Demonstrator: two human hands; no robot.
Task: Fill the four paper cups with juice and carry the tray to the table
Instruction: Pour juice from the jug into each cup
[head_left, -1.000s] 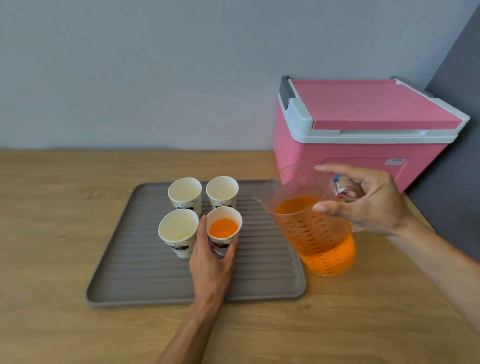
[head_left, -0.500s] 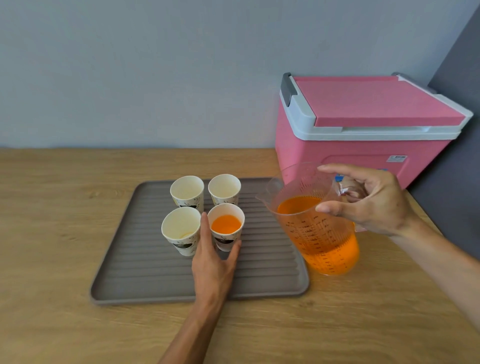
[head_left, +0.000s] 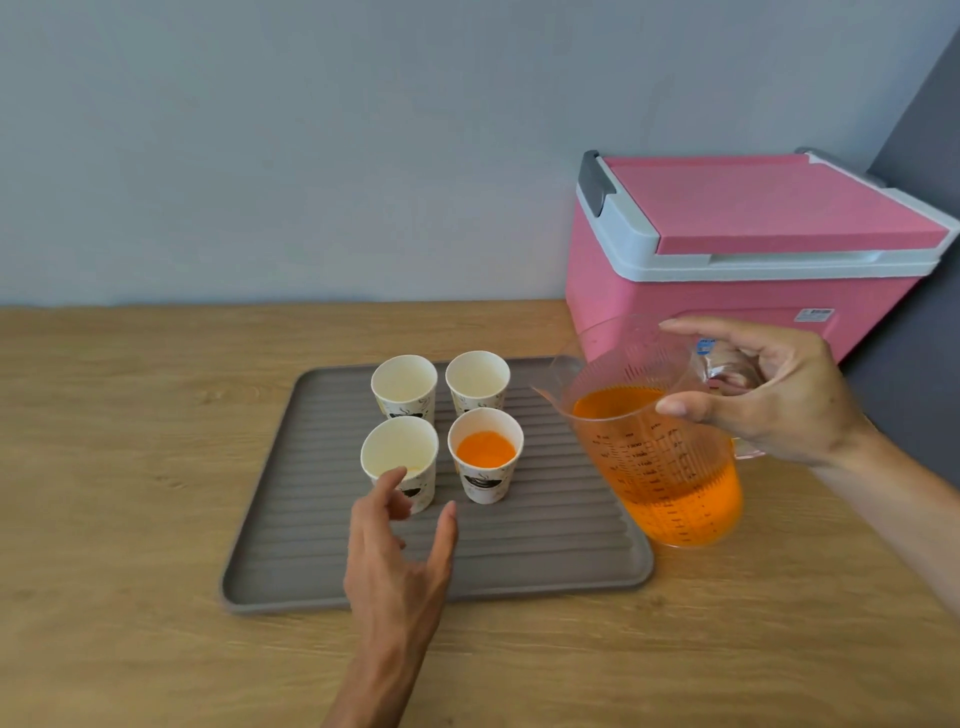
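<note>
Nearest the camera, the left hand (head_left: 397, 569) reaches in over the front edge of the grey ribbed tray (head_left: 291, 530), fingers spread and gripping nothing. Its forefinger tip lies in front of the wall of the near-left cup (head_left: 400, 462); whether it touches cannot be told. The thumb points toward the gap between that cup and the near-right cup (head_left: 485, 454), short of both.

The tray lies flat on the wooden counter (head_left: 130, 467). Four paper cups stand upright on it in a tight square. The near-right cup holds orange juice to roughly half its depth. The near-left cup shows only a trace of orange at its bottom edge. The far-left cup (head_left: 404, 385) and far-right cup (head_left: 477, 380) appear unfilled.

To the right, the right hand (head_left: 769, 395) is closed around the handle of a clear measuring jug (head_left: 654, 441), thumb and forefinger extended along the rim. The jug is held over the tray's right edge, tilted slightly with the spout toward the cups, about half full of juice (head_left: 685, 499). It is well apart from the left hand.

Behind the jug, a pink cooler box (head_left: 727, 270) with a closed lid stands against the grey wall (head_left: 311, 156).
</note>
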